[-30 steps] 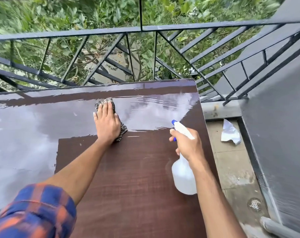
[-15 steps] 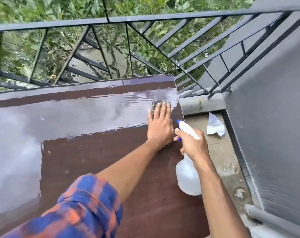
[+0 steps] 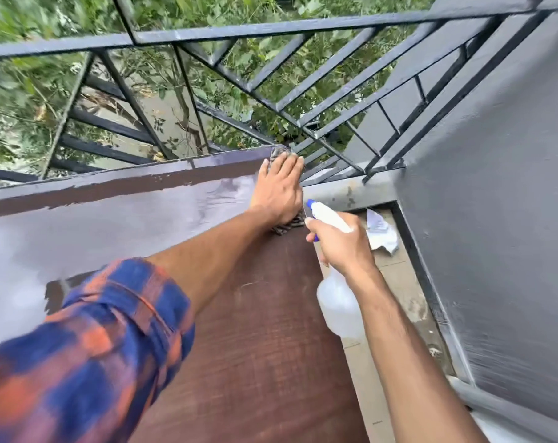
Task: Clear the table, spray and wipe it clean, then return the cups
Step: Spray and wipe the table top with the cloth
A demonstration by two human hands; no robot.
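the left hand now presses the cloth at the table's far right corner, having slid rightward from mid-table.

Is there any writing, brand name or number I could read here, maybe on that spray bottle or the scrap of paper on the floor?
Nothing here can be read.
On the spray bottle: no label or print shows.
On the crumpled paper on the floor: a few faint dark marks, too blurred to read.
On the table, the railing and the wall: no words, numbers or signs.
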